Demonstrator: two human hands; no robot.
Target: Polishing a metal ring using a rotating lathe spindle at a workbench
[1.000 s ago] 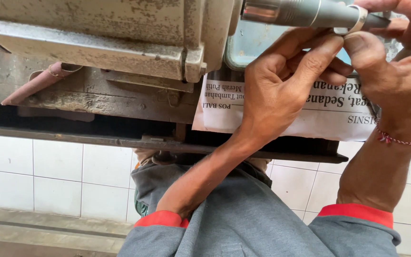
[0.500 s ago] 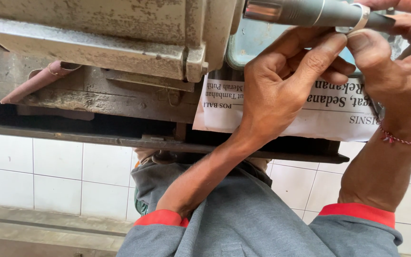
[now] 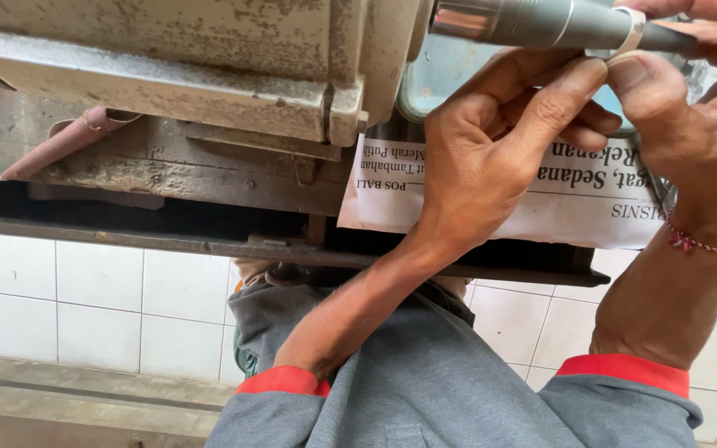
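A grey metal cylinder (image 3: 533, 23) with a shiny left end juts out to the right from a worn, dirty machine housing (image 3: 209, 58). A thin white band (image 3: 629, 33) wraps around the cylinder. My left hand (image 3: 483, 158) reaches up from below, its fingertips pressed to the underside of the cylinder at the band. My right hand (image 3: 699, 124) closes over the cylinder's right end, thumb tip beside the band. A red thread bracelet (image 3: 699, 243) circles my right wrist. A sheet of newspaper (image 3: 574, 207) lies under both hands.
A dark metal ledge (image 3: 209, 241) runs below the machine, with a reddish bar (image 3: 51, 149) at the left. White wall tiles (image 3: 85, 307) lie beneath. My grey garment with red cuffs (image 3: 425, 390) fills the lower middle.
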